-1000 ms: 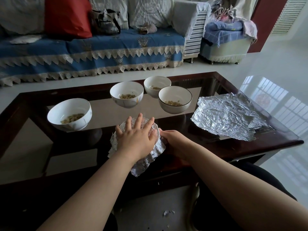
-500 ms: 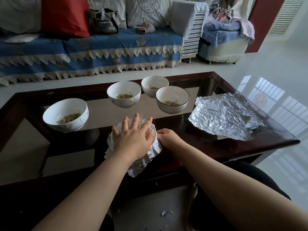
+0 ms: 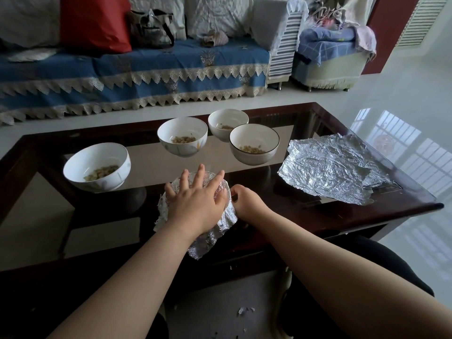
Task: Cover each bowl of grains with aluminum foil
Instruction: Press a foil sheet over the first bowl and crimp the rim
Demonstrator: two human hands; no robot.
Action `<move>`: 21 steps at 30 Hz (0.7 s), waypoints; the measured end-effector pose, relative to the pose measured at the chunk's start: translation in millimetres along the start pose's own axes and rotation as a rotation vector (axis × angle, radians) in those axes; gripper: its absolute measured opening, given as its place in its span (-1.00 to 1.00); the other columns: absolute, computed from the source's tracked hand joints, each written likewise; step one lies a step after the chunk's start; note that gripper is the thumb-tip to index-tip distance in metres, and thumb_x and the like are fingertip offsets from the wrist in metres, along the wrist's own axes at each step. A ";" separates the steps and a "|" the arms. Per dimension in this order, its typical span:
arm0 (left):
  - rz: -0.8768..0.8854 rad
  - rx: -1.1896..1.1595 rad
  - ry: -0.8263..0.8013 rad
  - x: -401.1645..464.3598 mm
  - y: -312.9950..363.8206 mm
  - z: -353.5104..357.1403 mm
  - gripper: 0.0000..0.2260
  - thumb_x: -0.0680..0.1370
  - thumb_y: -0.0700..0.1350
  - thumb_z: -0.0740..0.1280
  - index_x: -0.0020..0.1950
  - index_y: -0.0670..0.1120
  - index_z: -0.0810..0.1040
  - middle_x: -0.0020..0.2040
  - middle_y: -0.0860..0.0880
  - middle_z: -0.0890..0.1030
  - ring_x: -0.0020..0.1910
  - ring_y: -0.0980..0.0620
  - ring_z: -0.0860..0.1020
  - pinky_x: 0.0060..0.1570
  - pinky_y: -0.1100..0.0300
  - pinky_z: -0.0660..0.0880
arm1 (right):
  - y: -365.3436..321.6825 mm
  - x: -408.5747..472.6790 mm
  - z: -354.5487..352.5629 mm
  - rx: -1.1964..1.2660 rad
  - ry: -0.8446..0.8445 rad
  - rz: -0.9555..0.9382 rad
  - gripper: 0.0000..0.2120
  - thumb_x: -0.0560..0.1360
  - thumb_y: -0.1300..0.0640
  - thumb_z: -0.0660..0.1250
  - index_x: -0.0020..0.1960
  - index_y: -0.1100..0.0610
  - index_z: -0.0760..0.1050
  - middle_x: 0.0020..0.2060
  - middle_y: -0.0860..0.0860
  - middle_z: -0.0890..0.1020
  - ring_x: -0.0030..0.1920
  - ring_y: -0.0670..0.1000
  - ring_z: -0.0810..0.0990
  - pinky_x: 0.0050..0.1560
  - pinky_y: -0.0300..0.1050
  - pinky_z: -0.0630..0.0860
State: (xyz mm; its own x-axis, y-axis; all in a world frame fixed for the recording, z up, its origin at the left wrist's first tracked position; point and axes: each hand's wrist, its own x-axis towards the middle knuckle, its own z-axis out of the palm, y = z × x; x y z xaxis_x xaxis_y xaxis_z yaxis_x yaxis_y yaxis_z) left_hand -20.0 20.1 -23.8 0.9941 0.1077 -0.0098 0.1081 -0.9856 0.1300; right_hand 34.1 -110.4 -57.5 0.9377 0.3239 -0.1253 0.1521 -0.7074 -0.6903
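Head view: your left hand (image 3: 195, 201) presses flat, fingers straight, on the foil-covered bowl (image 3: 221, 223) at the table's (image 3: 318, 211) near edge, while your right hand (image 3: 247, 201) pinches its foil at 3 o'clock. Four open bowls of grains (image 3: 182, 139) sit toward 12 o'clock; spare foil sheets (image 3: 327, 172) lie toward 2 o'clock.

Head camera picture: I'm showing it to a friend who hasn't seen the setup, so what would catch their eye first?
Probably the two hands at the near edge of the dark glass table: the left hand presses flat on a foil-wrapped bowl while the right hand pinches the foil at its side. Next, four open white bowls of grains in an arc behind, and the crumpled foil sheets to the right.
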 end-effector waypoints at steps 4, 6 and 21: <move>-0.004 0.000 -0.006 0.6 0.0 -1.0 -0.52 0.62 0.25 -0.08 0.53 0.35 -0.11 0.61 0.03 -0.11 0.57 -0.18 -0.12 0.39 -0.36 -0.09 | 0.6 -4.0 -2.5 -0.083 -0.022 -0.005 -0.92 0.53 0.19 0.18 0.01 0.08 0.39 -0.15 0.03 0.54 -0.10 0.09 0.53 -0.09 -0.01 0.48; -0.007 -0.012 -0.001 0.5 0.0 -0.8 -0.50 0.62 0.26 -0.06 0.53 0.34 -0.14 0.61 0.03 -0.09 0.57 -0.17 -0.12 0.39 -0.36 -0.09 | 3.4 -4.1 -4.3 -0.142 -0.015 0.008 -0.91 0.55 0.16 0.18 0.04 0.11 0.39 -0.12 0.07 0.58 -0.07 0.14 0.55 -0.07 0.01 0.49; -0.110 -0.038 -0.114 -3.4 -2.6 -18.4 -0.48 0.62 0.26 -0.13 0.58 0.19 -0.08 0.61 0.05 -0.13 0.56 -0.22 -0.12 0.40 -0.41 -0.06 | -11.7 -1.8 -5.9 0.243 0.192 -0.163 -0.79 0.56 0.07 0.30 0.16 0.09 0.56 -0.02 -0.01 0.67 -0.04 -0.06 0.61 0.04 -0.13 0.51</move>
State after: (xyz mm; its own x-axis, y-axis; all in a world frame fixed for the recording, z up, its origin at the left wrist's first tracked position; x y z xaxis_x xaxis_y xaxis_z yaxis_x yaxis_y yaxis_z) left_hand -23.8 24.7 -5.9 0.9705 0.1974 -0.1384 0.2185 -0.9627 0.1594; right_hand 32.4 -106.5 -45.0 0.9524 0.2798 0.1210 0.2475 -0.4780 -0.8428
